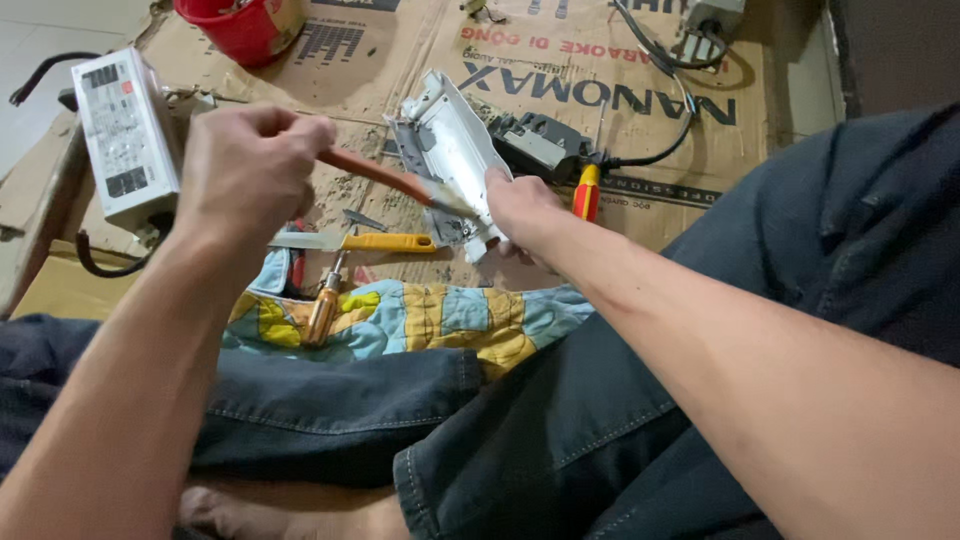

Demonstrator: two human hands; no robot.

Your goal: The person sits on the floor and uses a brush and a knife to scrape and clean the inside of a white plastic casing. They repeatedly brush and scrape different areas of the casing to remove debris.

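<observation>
While the person is sitting cross-legged on flattened cardboard (400, 60), a white control box (125, 135) with a dark cable is lying at the far left, and just beyond it a red bucket (240, 28) is poking in at the top edge. Moving right, the left hand (250, 165) is clenching around the orange-brown handle of a small brush (385, 178), and its bristles are touching the white plastic cover (452, 150). Below the brush, a yellow-handled knife (355, 241) and a screwdriver with an amber handle (325, 305) are lying by the edge of a patchwork cloth (440, 320) that is draping over the jeans. Further right, the right hand (525, 210) is gripping the lower end of that white cover, holding it tilted up off the cardboard. Just behind the fingers, a red-and-yellow screwdriver (587, 192) is resting beside a grey circuit part (540, 145), with black cables (660, 100) trailing away to the upper right.
</observation>
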